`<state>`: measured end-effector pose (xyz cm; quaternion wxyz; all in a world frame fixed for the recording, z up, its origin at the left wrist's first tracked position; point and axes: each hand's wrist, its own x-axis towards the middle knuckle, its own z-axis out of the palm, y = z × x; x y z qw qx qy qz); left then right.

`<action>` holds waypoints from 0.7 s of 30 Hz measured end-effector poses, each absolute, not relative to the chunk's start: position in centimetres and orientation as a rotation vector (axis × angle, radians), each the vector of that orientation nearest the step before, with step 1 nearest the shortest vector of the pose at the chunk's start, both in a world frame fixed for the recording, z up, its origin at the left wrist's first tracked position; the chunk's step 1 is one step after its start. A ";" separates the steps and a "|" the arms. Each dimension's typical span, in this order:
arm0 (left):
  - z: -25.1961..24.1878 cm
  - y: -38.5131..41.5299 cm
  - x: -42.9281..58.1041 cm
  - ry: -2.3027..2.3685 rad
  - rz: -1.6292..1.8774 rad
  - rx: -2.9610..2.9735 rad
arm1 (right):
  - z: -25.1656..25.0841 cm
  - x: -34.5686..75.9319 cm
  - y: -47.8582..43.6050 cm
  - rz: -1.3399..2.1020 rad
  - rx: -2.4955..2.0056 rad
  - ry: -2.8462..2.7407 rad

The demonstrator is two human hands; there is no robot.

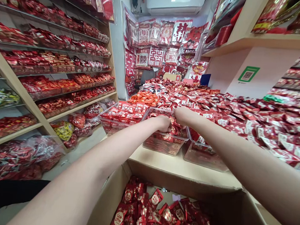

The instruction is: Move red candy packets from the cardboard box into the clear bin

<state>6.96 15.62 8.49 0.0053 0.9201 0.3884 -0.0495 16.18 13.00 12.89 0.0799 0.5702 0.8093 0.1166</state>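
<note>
Left hand (165,123): down in the middle tub (163,148), fingers curled, tips hidden; can't tell if pinching.
Right hand (182,115): just beside it, over the tub's far right part; fingers hidden, can't tell.
Tub packets (173,130): red, under and around the hands.
Fill: middle tub well stocked, looks levelled below the rim; left tub (108,125) full, right tub (206,159) partly hidden by the forearm.
Carton (186,178): nearer the person than the grip; many loose packets (147,213) remain inside.
Packet print: pale emblems and lettering, too small to read.
Wall poster (155,56): beyond the hands, reads 囍.
QR sign (248,74): green frame, right of the grip; caption illegible.
</note>
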 end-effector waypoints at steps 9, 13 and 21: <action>9.2 16.1 6.1 1.149 -0.183 2.926 | 15.8 18.5 5.4 0.441 1.967 2.588; 9.6 16.8 4.9 1.188 -0.106 2.915 | 13.8 20.9 1.8 0.135 2.102 2.773; 9.1 17.6 3.1 1.209 -0.093 2.897 | 6.7 20.5 -2.4 -1.028 1.858 2.773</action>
